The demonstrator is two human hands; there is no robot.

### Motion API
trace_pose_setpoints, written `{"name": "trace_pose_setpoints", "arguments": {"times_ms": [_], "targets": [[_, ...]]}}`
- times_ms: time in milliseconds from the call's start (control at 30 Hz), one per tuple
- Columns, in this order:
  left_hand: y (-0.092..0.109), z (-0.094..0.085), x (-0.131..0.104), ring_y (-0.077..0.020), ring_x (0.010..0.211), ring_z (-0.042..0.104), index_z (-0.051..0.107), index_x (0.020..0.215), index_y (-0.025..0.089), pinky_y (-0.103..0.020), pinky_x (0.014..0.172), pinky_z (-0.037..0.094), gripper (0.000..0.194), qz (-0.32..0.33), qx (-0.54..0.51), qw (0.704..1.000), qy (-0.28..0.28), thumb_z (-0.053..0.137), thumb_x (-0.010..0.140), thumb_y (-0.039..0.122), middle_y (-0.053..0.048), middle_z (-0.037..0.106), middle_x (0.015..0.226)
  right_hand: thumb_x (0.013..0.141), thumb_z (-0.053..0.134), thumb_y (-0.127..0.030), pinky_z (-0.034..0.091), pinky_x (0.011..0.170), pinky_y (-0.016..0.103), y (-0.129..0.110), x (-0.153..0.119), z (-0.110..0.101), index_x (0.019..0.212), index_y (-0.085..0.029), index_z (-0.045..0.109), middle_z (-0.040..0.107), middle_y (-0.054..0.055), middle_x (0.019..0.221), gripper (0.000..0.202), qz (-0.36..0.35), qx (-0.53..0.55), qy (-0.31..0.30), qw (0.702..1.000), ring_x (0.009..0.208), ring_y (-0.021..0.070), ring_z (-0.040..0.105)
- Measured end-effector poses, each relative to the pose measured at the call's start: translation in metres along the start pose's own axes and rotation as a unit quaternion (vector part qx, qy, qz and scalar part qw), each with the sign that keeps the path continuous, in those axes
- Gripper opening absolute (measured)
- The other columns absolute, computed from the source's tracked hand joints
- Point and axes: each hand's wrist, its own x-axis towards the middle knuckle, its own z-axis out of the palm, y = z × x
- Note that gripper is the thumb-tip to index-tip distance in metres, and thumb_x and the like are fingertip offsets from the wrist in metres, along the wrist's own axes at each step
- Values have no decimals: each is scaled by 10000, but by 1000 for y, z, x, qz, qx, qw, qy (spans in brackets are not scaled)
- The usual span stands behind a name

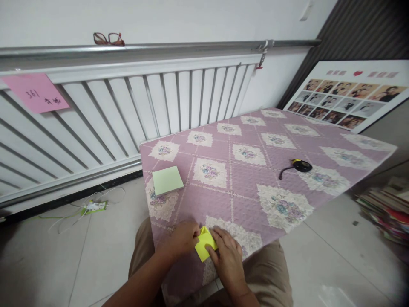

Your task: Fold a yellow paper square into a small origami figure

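Observation:
A folded piece of yellow paper (pixel 204 250) lies near the front edge of the table, with a raised flap at its far end. My left hand (pixel 183 237) is closed at the paper's left side, its fingers pinching the edge by the flap. On the other side, my right hand (pixel 226 251) rests on the paper, thumb on top and fingers along the right edge, holding it. A pad of pale green paper (pixel 168 181) sits farther off on the left of the table.
A purple flowered cloth covers the table (pixel 220 194). Toward the right lies a small black object with a short cord (pixel 302 166). Behind stands a white radiator (pixel 191 100) with a pipe carrying glasses (pixel 108 39). A photo board (pixel 348 96) leans at the right; a power strip (pixel 95 207) lies on the floor.

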Motion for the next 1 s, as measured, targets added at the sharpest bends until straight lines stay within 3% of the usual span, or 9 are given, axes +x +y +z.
{"name": "trace_pose_setpoints", "arguments": {"times_ms": [367, 500, 600, 767, 1000], "targets": [[-2, 6, -9, -155, 781, 518, 553, 824, 196, -263, 671, 337, 77, 30, 2, 999, 27, 498, 792, 153, -6, 609, 853, 835, 576, -362, 362, 918, 407, 1, -1, -2, 1195, -304, 570, 586, 33, 1241, 365, -8, 1, -2, 1000, 1160, 258, 496], [-1, 7, -11, -163, 817, 522, 551, 827, 195, -269, 711, 352, 90, 32, 2, 999, 28, 486, 794, 143, -12, 610, 872, 844, 563, -351, 373, 912, 401, 0, 0, -4, 1092, -292, 622, 597, 36, 1223, 262, -12, 4, -1, 1000, 1147, 256, 508], [-1, 9, -12, -173, 851, 527, 543, 899, 196, -279, 743, 368, 160, 26, -1, 999, 32, 478, 772, 124, -21, 607, 920, 846, 557, -352, 379, 909, 406, -1, 0, -5, 1065, -280, 629, 607, 40, 1207, 242, -9, 6, 4, 1000, 1137, 259, 517], [-3, 14, -13, -195, 996, 493, 506, 1059, 209, -306, 862, 375, 330, 13, 5, 998, 62, 468, 751, 99, -41, 563, 1064, 845, 548, -364, 380, 912, 400, -2, 1, -3, 1187, -261, 561, 613, 56, 1201, 357, -1, 9, 8, 1000, 1131, 253, 525], [-12, 16, -14, -192, 980, 494, 608, 961, 202, -308, 864, 378, 202, 50, 53, 997, 38, 450, 853, 135, -49, 563, 1045, 862, 527, -323, 365, 910, 397, -2, 1, -2, 1154, -257, 580, 617, 51, 1198, 304, 2, 17, 10, 1000, 1132, 249, 521]]}}
